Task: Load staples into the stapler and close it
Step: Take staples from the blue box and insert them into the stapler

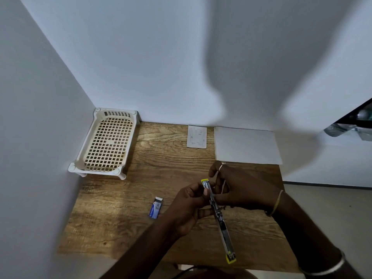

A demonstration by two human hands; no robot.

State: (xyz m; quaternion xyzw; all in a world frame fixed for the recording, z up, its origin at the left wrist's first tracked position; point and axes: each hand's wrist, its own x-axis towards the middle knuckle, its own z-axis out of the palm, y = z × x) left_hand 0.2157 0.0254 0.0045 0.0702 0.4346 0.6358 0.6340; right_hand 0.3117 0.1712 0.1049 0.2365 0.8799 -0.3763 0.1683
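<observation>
A: Stapler (218, 216) position?
B: Held above the wooden table (124, 224), opened out flat into 1 long strip; yellow tip at each end; far end between the 2 hands, near end pointing toward the person.
A: Left hand (189, 208)?
B: Fingers curled and closed on the stapler's far half from the left side.
A: Right hand (239, 190)?
B: Fingertips pinched together at the stapler's far end, touching it; whether a staple strip sits under them, cannot tell.
A: Staple box (155, 208)?
B: Small blue-and-white box, flap open, lying on the table just left of the left hand.
A: Surroundings?
B: White perforated tray (108, 143) in the far-left corner; 1 small card (197, 136) and 1 white sheet (247, 146) at the far edge.
</observation>
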